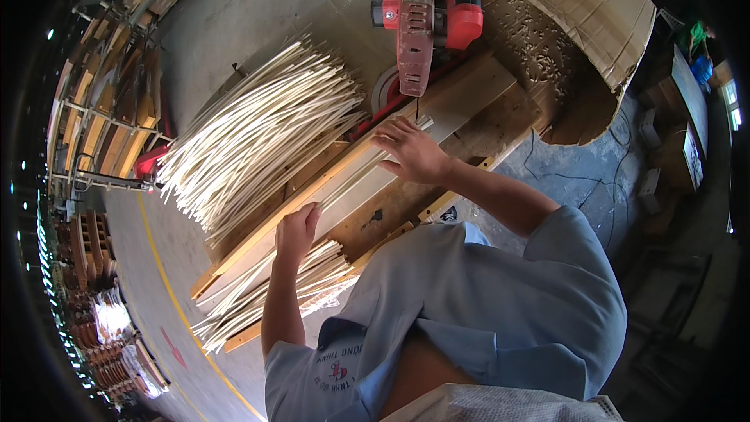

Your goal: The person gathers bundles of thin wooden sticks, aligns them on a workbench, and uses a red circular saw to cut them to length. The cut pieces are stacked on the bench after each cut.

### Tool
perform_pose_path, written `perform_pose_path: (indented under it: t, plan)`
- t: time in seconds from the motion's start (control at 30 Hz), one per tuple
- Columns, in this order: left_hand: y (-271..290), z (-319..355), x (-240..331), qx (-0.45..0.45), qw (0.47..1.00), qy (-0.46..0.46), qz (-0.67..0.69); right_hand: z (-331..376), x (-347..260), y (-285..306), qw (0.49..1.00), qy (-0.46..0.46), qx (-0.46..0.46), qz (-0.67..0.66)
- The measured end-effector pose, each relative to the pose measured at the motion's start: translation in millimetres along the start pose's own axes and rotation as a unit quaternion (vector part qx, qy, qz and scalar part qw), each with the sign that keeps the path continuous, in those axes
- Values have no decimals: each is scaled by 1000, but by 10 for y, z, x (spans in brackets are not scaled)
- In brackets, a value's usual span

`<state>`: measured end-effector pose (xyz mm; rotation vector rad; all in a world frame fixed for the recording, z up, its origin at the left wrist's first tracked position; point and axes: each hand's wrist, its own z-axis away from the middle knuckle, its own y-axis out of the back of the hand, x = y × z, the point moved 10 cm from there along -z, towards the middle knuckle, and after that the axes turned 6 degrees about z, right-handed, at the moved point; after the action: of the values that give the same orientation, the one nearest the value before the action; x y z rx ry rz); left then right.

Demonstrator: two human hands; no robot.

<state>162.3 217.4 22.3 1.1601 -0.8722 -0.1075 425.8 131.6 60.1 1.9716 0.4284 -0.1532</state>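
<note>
A few thin, pale wooden rods (353, 184) lie along a long wooden fence (312, 191) on the workbench. My left hand (295, 232) is closed round their near-left end, with the thumb on top. Farther right, my right hand (416, 151) curls over the same rods, fingers on the far side and thumb on the near side. Their tips stick out just past its fingers. Directly beyond that hand stands a red mitre saw (416, 35), its guard down close to the rods. The blade is mostly hidden by the guard.
A large heap of pale rods (266, 133) lies beyond the fence, and a smaller pile (273, 289) on the near-left side. Cardboard (578, 0) curves behind the saw, with offcuts (539, 51) by it. Racks of wooden parts (109, 109) stand left; another person (698, 37) is far right.
</note>
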Motion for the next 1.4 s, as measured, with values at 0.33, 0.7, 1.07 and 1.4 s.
perform_pose_path:
  t: [0.33,0.7,1.07,1.4]
  plan:
    - [-220,-363,-157,-35,999,19,24,464,221,-483,980,-149,-93,93]
    - [-141,-328,-246,65,997,-12,-37,566,418,-625,981,-164,-74,73]
    - [-174,-263,-317,110,993,-2,-31,668,393,-592,979,-171,-56,98]
    - [-154,-271,-263,113,993,-47,-3,626,429,-493,985,-162,-19,64]
